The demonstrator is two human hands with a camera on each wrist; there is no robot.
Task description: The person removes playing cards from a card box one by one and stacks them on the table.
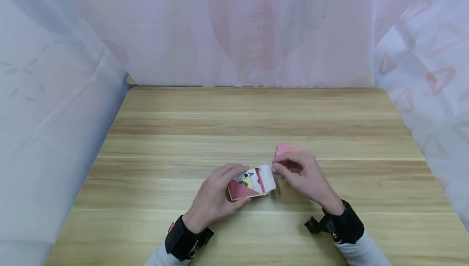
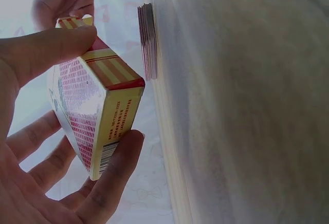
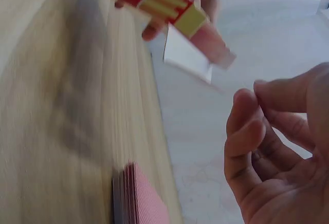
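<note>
Fingers [image 2: 110, 175] of left hand [image 1: 212, 194] pinch card box [image 1: 250, 184], flap open | right hand [image 1: 302, 176] fingers curled, empty, at flap | deck [image 1: 287, 150] on counter [image 1: 234, 115] | step: box emptied; next: likely close flap.

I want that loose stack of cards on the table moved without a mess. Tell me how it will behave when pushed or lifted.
The stack of cards is loose and unbanded, so a sideways push would likely fan it across the smooth wooden table. The edges look thin and flush, so pinching from both sides should lift it whole. It is probably light and bends easily.
</note>
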